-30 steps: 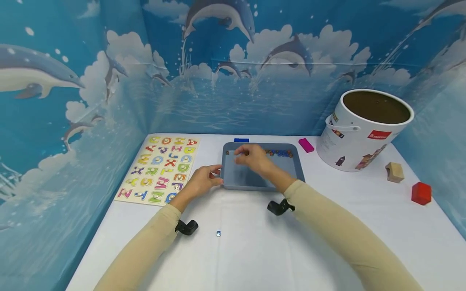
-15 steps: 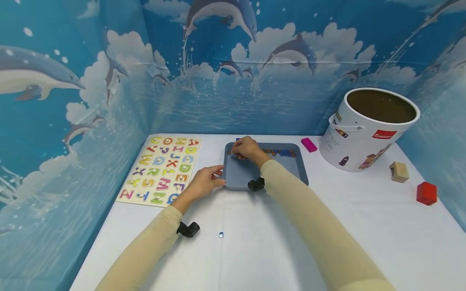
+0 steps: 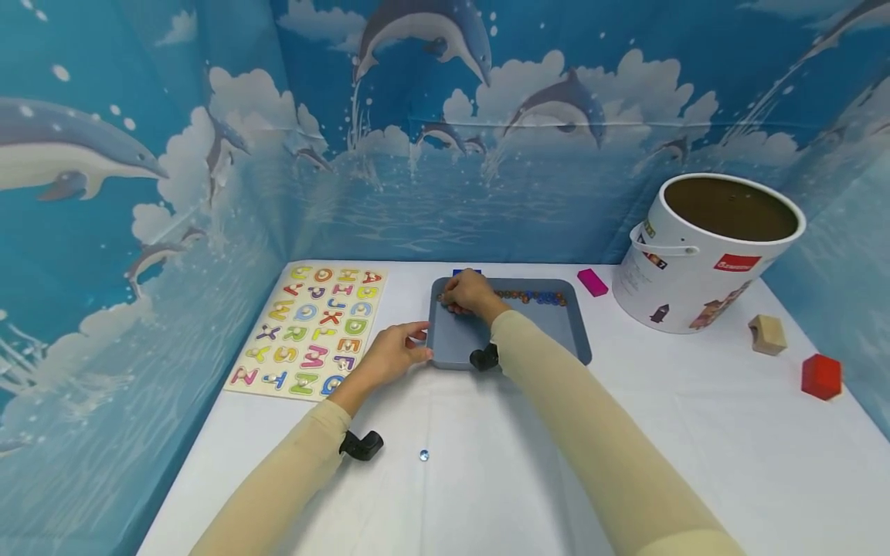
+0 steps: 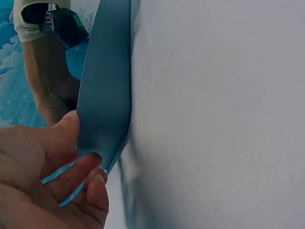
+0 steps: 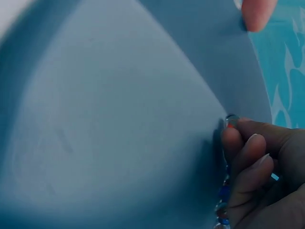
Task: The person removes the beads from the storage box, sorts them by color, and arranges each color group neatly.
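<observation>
A grey tray (image 3: pixel 516 351) lies on the white table with a row of orange and blue glass marbles (image 3: pixel 531 297) along its far side. Inside its far left corner, my right hand (image 3: pixel 469 293) pinches a clear glass marble (image 5: pixel 232 120) with a reddish core between thumb and forefinger. More marbles in the row (image 5: pixel 223 210) show past the curled fingers in the right wrist view. My left hand (image 3: pixel 395 351) rests at the tray's left edge, its fingers loosely bent and the thumb (image 4: pixel 70 125) touching the rim. Part of the row is hidden behind my right hand.
A wooden alphabet puzzle board (image 3: pixel 306 332) lies to the left. Behind the tray are a blue block (image 3: pixel 467 272) and a magenta block (image 3: pixel 592 283). A white bucket (image 3: pixel 695 286), a wooden arch block (image 3: pixel 767 334) and a red block (image 3: pixel 822 377) stand right. One marble (image 3: pixel 424 455) lies in front.
My right hand has moved left and down into the tray's far left corner, bringing its fingertips to the tray floor. The left hand has stayed at the tray's edge.
</observation>
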